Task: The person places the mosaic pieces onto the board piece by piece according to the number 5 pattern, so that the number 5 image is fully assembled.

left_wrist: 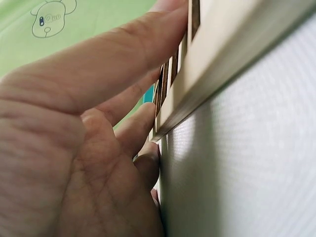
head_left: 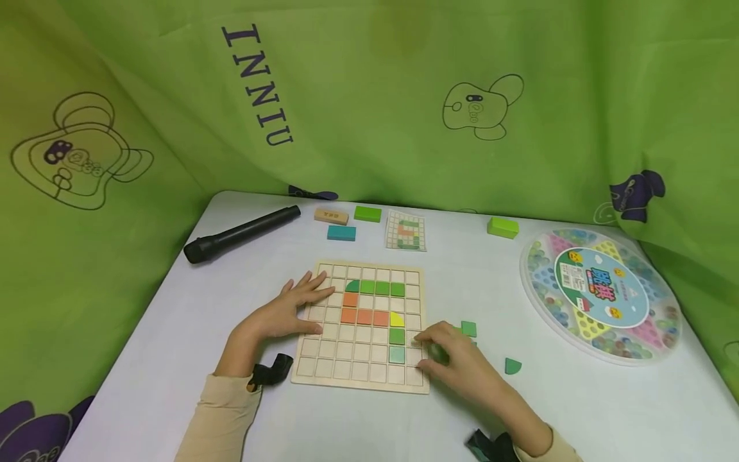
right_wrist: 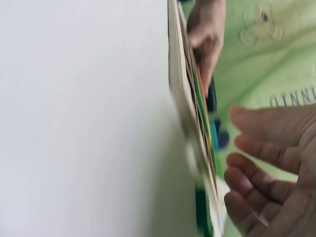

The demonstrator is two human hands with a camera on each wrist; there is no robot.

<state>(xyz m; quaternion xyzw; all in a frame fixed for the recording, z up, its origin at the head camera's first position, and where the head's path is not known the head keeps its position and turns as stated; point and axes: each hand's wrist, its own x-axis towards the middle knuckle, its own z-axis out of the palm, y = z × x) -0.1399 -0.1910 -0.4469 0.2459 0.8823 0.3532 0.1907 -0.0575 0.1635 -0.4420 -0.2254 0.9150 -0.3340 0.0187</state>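
Head view: grid board steadied by flat, open left hand. Green tile pinched in right hand at board's right edge. Placing step judged; empty cell alignment needed.

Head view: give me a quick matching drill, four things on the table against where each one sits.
Things:
1. black cylindrical microphone
2. round clear plastic marble tray
3. small printed grid pattern card
4. loose green quarter-circle wooden tile

Places:
A. right of the wooden grid board, near the right hand
B. far left of the table
C. just beyond the board's far edge
D. far right of the table

Pairs: 1-B, 2-D, 3-C, 4-A
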